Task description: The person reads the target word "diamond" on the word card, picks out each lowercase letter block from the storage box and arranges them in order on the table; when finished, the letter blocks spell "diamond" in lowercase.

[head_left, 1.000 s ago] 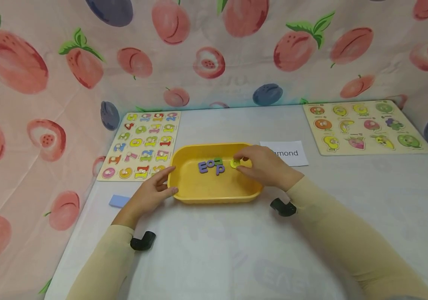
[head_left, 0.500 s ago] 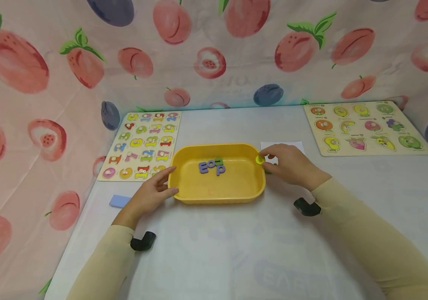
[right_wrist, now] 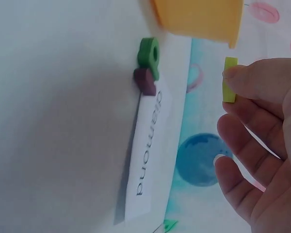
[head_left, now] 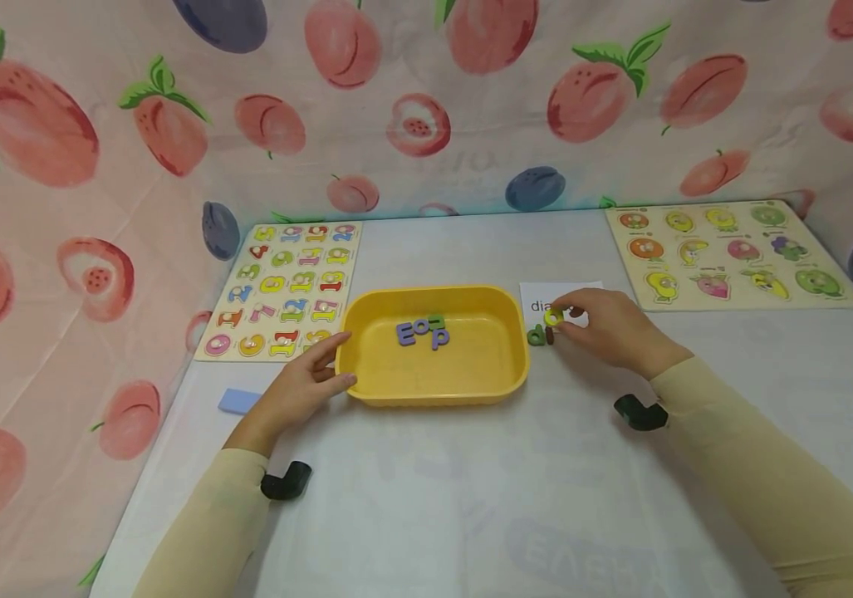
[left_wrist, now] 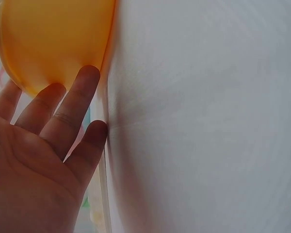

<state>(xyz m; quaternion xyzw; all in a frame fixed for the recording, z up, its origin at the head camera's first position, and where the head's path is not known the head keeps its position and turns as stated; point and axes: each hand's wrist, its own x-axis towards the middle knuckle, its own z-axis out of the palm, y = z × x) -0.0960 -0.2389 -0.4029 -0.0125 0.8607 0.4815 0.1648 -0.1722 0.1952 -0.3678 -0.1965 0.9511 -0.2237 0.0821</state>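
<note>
My right hand [head_left: 609,328] pinches a small yellow letter [head_left: 552,318] between thumb and fingers, above a white card; the right wrist view shows only the edge of the yellow letter [right_wrist: 229,80]. On the card [right_wrist: 144,160] the printed word "diamond" can be read. A green letter d [head_left: 536,335] and a small dark brown letter [head_left: 550,336] lie side by side at the card's near edge. My left hand [head_left: 295,394] rests against the left end of a yellow tray [head_left: 433,397], its fingers [left_wrist: 70,109] fairly straight along the outer wall.
Inside the tray lie a purple E [head_left: 405,334], a purple o [head_left: 421,326], a green n [head_left: 436,321] and a purple p [head_left: 439,338]. A number puzzle board [head_left: 257,286] stands left, a fruit puzzle board [head_left: 740,266] right. A blue block [head_left: 237,401] is partly behind my left hand.
My right hand has carried the yellow letter out of the tray, rightward over its rim to above the card. The green and brown letters are uncovered now. My left hand has stayed put.
</note>
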